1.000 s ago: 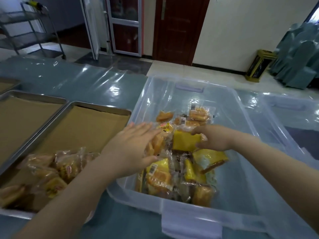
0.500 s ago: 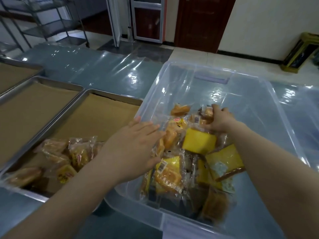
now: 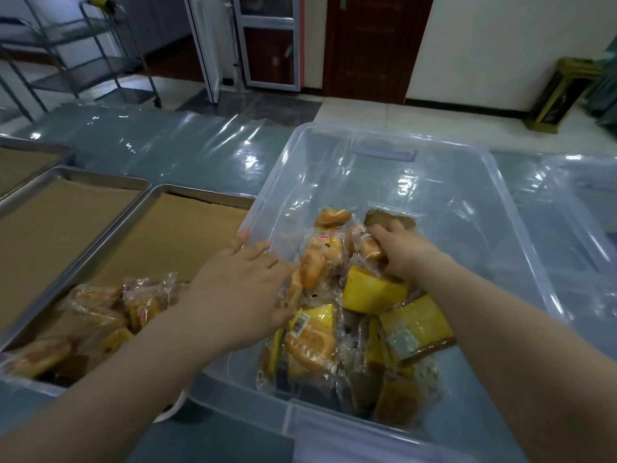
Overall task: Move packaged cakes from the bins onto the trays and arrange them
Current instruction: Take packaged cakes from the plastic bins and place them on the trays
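A clear plastic bin (image 3: pixel 384 155) stands in front of me with a heap of packaged cakes (image 3: pixel 337 312) in its near left part. My right hand (image 3: pixel 399 250) reaches into the heap's far end, fingers curled around a small wrapped cake (image 3: pixel 370 248). My left hand (image 3: pixel 240 289) lies flat over the bin's left wall with fingers spread, touching the packets at the pile's left side. To the left, a metal tray (image 3: pixel 200 192) lined with brown paper holds several packaged cakes (image 3: pixel 110 312) at its near end.
A second paper-lined tray (image 3: pixel 66 172) lies further left, and a third shows at the left edge. Another clear bin (image 3: pixel 587 195) stands at the right. The table is covered in shiny plastic film (image 3: pixel 173 152). A metal rack, doors and a yellow floor bin stand beyond.
My right hand has pushed further into the heap's far end and closed on a small cake. My left hand has shifted slightly forward over the bin's left wall. The view has tilted.
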### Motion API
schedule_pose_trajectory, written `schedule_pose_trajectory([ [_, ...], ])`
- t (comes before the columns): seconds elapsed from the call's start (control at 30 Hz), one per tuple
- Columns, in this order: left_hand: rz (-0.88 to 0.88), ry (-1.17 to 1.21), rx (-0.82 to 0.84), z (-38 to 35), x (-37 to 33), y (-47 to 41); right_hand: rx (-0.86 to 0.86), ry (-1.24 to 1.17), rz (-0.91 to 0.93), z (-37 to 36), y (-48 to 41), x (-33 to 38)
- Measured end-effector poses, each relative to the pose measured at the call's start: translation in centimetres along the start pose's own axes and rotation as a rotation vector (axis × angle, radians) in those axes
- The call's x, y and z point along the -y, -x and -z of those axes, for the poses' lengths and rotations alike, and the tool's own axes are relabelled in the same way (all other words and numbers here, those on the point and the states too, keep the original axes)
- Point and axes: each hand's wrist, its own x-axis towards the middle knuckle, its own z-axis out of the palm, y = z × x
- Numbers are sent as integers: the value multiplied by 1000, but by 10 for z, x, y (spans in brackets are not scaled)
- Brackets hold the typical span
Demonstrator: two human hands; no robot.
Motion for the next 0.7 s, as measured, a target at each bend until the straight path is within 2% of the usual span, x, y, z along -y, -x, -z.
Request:
schedule_pose_trajectory([
  [0.17,-1,-23,84,5,-12,-46,43,88,9,-7,8,5],
  [0.3,-62,25,306,-6,-22,-108,110,-21,-21,-16,12,7],
  [0.43,39,174,492,-35,-17,-143,110,-87,-16,-20,11,5],
  [0.7,109,233,390,-83,-15,-169,15,-222,14,-24,5,2],
])
